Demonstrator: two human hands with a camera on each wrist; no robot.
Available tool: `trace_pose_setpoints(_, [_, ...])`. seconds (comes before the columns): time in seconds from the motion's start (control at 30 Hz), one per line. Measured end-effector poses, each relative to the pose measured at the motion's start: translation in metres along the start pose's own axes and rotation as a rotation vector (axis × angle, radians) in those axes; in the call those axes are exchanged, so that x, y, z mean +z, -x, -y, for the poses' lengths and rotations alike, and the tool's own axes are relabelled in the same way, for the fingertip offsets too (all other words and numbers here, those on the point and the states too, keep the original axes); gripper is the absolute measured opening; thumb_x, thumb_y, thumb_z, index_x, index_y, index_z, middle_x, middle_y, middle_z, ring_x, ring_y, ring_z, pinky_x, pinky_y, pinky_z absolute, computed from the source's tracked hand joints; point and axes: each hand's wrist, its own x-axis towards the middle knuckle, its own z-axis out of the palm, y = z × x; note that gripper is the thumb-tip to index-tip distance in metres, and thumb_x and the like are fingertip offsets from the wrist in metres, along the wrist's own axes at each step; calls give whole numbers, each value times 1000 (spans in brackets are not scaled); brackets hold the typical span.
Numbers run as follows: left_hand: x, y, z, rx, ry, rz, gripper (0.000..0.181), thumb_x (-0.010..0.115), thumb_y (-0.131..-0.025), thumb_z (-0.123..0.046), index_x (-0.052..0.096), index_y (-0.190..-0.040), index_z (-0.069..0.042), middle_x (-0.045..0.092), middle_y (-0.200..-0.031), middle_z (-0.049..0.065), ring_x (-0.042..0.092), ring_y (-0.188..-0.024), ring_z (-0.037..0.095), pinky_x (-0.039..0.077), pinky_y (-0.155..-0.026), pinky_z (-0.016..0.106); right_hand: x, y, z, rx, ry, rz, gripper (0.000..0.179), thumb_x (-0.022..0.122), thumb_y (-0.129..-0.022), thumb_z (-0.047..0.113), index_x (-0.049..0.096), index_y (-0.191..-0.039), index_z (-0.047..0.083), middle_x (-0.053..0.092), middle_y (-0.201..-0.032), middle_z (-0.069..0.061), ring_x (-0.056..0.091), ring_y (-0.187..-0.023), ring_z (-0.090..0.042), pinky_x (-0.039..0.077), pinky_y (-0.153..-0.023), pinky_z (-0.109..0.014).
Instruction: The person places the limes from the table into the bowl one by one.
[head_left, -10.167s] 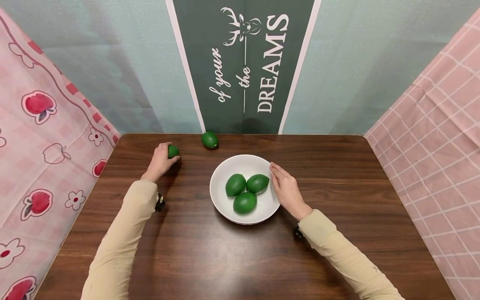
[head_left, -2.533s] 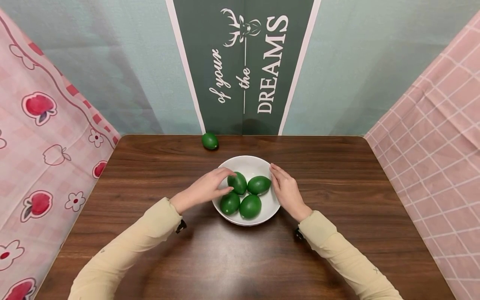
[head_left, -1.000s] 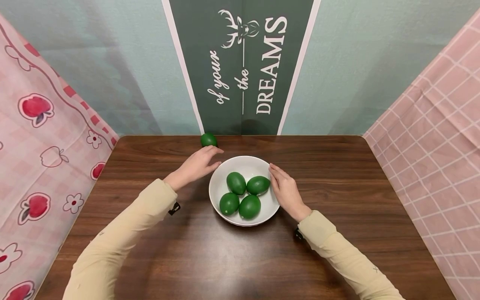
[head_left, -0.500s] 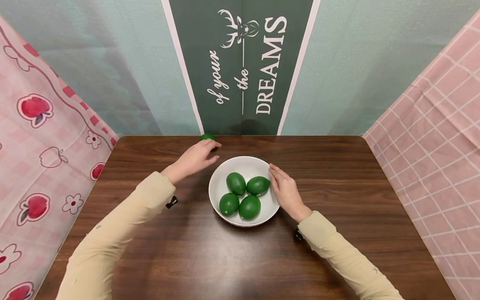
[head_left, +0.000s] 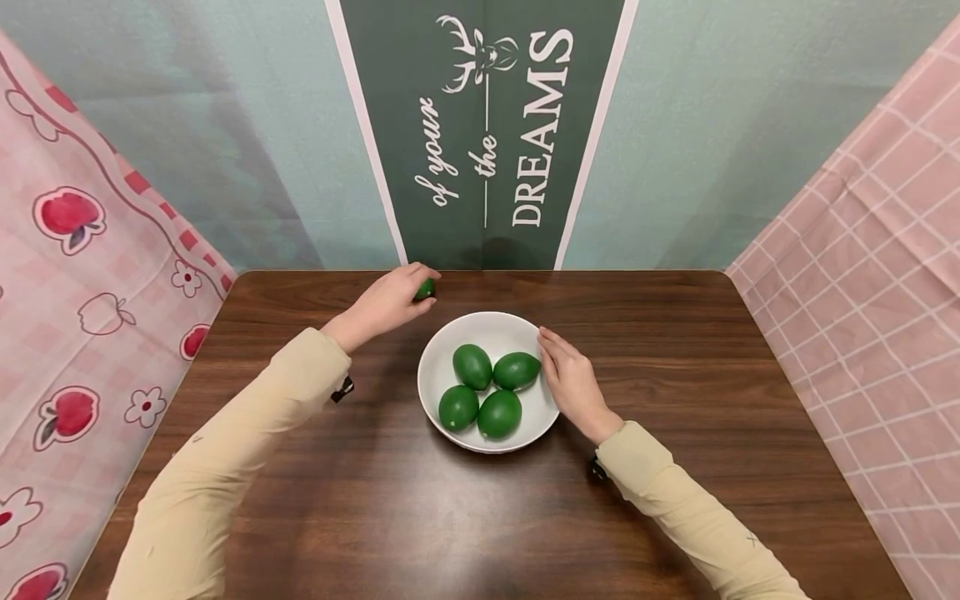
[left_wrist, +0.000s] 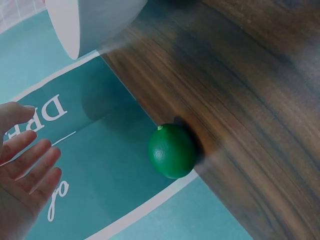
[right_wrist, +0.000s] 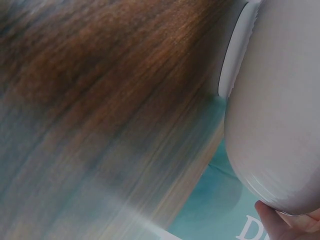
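Observation:
At the table's back edge a green lime (head_left: 425, 289) shows between the thumb and fingers of my left hand (head_left: 386, 302), which partly covers it from above. In the left wrist view that lime (left_wrist: 172, 151) sits apart from the spread fingers (left_wrist: 30, 170). A white bowl (head_left: 510, 329) stands mid-table with several more limes (head_left: 472, 367) in it. My right hand (head_left: 577, 383) holds the bowl's right rim. The right wrist view shows the bowl's outer wall (right_wrist: 275, 110) large, with a fingertip outside the rim and part of the hand behind it.
The brown wooden table (head_left: 480, 517) ends at a cloth backdrop (head_left: 675, 167) with white lettering on a dark panel. Patterned pink cloths hang at the left (head_left: 67, 333) and right (head_left: 862, 292).
My left hand put a lime from the back left into the bowl, let go, then moved back and left over the remaining lime at the edge. The right hand stayed at the bowl.

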Motion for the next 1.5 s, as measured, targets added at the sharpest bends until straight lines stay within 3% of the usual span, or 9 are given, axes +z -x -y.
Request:
trace_pose_setpoints(0.77, [7, -12, 29, 3, -66, -11, 38, 64, -83, -12, 55, -115, 6, 56, -111, 19, 53, -101, 31, 43, -87, 41, -1, -2, -1, 7, -10, 2, 27, 51, -91, 4, 60, -114, -8, 55, -124, -15, 51, -115, -28, 42, -95, -38])
trace_pose_setpoints(1.13, [21, -13, 49, 36, -98, -43, 40, 66, -80, -9, 53, -115, 7, 56, -110, 21, 50, -103, 33, 41, -89, 44, -2, -3, -1, 7, -9, 3, 27, 50, -92, 5, 60, -113, -8, 56, -124, -15, 52, -115, -27, 42, -94, -38])
trace_pose_setpoints(1.5, [33, -15, 62, -37, -109, -8, 47, 67, -81, -13, 50, -120, 7, 52, -117, 21, 47, -108, 34, 39, -92, 46, -2, -3, -1, 1, -12, -1, 26, 50, -92, 4, 60, -113, -8, 56, -123, -16, 52, -114, -28, 42, -94, -38])
